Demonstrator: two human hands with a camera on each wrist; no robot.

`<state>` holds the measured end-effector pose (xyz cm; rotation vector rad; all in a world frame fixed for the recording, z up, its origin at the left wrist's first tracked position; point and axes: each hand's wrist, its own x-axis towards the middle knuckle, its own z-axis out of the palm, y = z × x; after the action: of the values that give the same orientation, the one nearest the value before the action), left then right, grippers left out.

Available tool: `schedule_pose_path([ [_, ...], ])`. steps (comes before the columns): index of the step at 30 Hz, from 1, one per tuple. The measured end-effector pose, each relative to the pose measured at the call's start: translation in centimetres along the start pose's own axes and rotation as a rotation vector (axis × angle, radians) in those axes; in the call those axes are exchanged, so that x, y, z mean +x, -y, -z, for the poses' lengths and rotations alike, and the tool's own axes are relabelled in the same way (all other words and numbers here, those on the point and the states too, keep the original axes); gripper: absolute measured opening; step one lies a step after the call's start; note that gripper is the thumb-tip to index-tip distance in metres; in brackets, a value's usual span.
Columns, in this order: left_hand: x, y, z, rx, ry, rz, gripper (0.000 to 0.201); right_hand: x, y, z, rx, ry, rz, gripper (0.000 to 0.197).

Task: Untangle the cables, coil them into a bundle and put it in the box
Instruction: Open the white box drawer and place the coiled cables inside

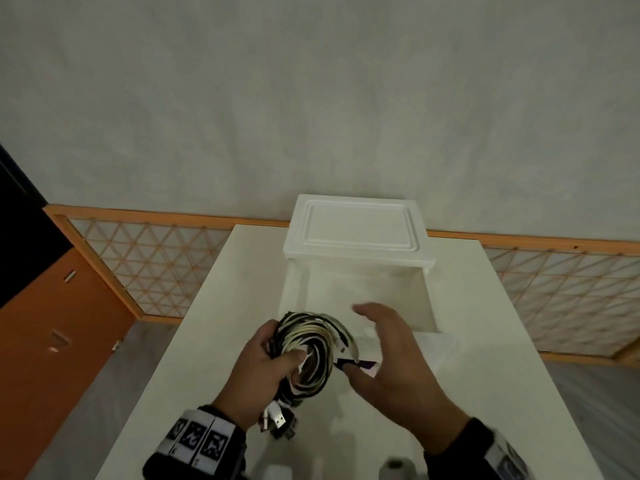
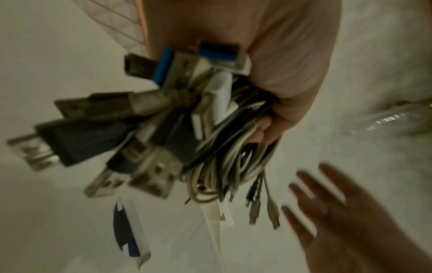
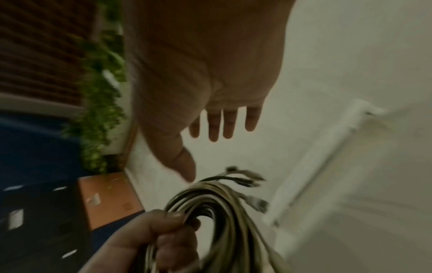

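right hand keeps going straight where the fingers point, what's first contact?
Most likely the box: the open right hand points up and away toward its clear front wall, with nothing seen between. The cable bundle in the left hand sits beside the thumb, off that line. Depth is unclear.

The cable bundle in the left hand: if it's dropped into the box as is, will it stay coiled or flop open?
Probably floppy: the cable bundle is thin loose loops, kept together only by the left hand's grip. The USB plugs dangle free, so they would likely swing and snag. It looks light, since one hand carries it while the right hand is open.
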<state>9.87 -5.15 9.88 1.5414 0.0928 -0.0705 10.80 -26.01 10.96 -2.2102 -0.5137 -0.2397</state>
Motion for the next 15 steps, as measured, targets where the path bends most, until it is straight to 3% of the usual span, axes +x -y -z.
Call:
schedule_pose_path([
  [1,0.0,-0.5,-0.3,0.083,0.069,-0.041,0.031,0.6,0.7,0.5,-0.109,0.071,0.135,0.075],
  [3,0.0,-1.5,-0.9,0.206,0.218,-0.113,0.032,1.9,1.3,0.8,-0.195,0.184,0.227,0.081],
  [4,-0.2,-2.1,-1.3,0.207,0.282,-0.134,0.030,2.3,1.6,0.8,-0.154,0.224,0.202,0.078],
  [6,-0.2,-3.1,-1.6,0.160,0.361,-0.145,0.031,2.4,1.8,0.8,0.158,0.272,0.044,0.066],
  [8,0.0,-3.7,-1.6,0.156,0.369,-0.165,0.030,2.1,2.0,0.9,0.430,0.260,-0.079,0.060],
  [10,0.2,-3.9,-1.5,0.137,0.364,-0.172,0.026,1.9,2.1,1.0,0.552,0.247,-0.113,0.054],
  [15,1.4,-4.1,-2.0,-0.036,0.272,-0.053,0.041,3.8,3.0,1.0,0.528,0.174,-0.225,0.032],
])
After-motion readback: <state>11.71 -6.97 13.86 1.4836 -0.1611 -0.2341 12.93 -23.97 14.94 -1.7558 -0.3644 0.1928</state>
